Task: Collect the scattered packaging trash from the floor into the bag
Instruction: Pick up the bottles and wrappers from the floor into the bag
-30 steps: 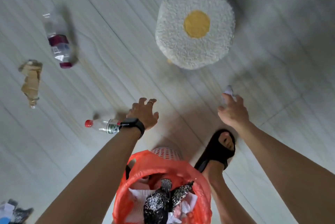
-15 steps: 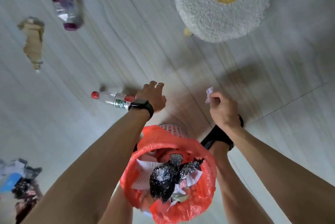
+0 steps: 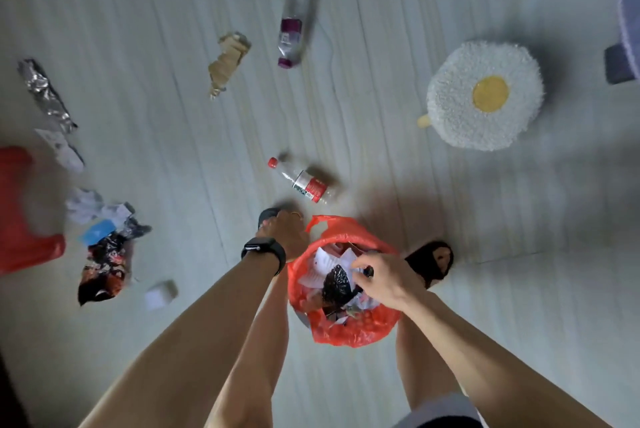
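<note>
Currently, the red bag (image 3: 349, 332) stands open on the floor (image 3: 381, 29) between the person's legs. It contains white paper scraps and a black foil wrapper (image 3: 335, 284).

The left hand (image 3: 284, 232), with a black watch (image 3: 265, 253) on its wrist, is at the bag's upper left rim. Its fingers are curled and grip that rim.

The right hand (image 3: 382, 280) is directly above the bag mouth with the fingers curled inward. Whether it holds anything cannot be told.

Trash on the floor:
- A red-capped bottle (image 3: 304, 183) lies on its side just beyond the bag.
- A purple-labelled bottle (image 3: 290, 38) and a brown paper wrapper (image 3: 228, 60) lie farther off, near each other.
- A silver foil wrapper (image 3: 45, 95) lies at far left.
- A pile of crumpled wrappers (image 3: 104, 240) lies left of the arms.
- A small white box (image 3: 160, 294) lies just beside the pile.

An egg-patterned stool (image 3: 485, 95) stands at upper right, well apart from the bag.
</note>
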`<state>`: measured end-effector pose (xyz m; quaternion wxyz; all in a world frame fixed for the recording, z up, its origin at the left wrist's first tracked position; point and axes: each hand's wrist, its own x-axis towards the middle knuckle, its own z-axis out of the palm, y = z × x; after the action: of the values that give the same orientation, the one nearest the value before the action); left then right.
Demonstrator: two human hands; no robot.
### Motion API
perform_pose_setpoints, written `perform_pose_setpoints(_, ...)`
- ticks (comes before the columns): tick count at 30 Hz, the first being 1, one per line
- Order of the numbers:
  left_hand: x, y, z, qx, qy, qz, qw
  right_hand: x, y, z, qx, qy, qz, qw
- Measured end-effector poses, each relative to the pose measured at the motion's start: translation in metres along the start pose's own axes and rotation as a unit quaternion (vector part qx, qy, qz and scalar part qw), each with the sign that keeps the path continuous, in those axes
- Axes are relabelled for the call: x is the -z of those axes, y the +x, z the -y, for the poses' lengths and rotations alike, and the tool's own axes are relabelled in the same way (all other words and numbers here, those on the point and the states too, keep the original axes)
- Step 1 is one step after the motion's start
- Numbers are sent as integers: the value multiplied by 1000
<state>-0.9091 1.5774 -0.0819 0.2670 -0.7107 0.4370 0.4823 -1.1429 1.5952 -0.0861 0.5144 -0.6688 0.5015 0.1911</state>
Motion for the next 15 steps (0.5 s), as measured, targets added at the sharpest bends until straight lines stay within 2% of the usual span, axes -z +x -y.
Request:
perform_pose_setpoints(4,10,-19,16,8,-63,-12,998,25,15,44,4,-38,-33,999)
perform_pose_setpoints(15,75,-22,109,5,-203,-64,977,91,70,177,-18,-74,-33,997)
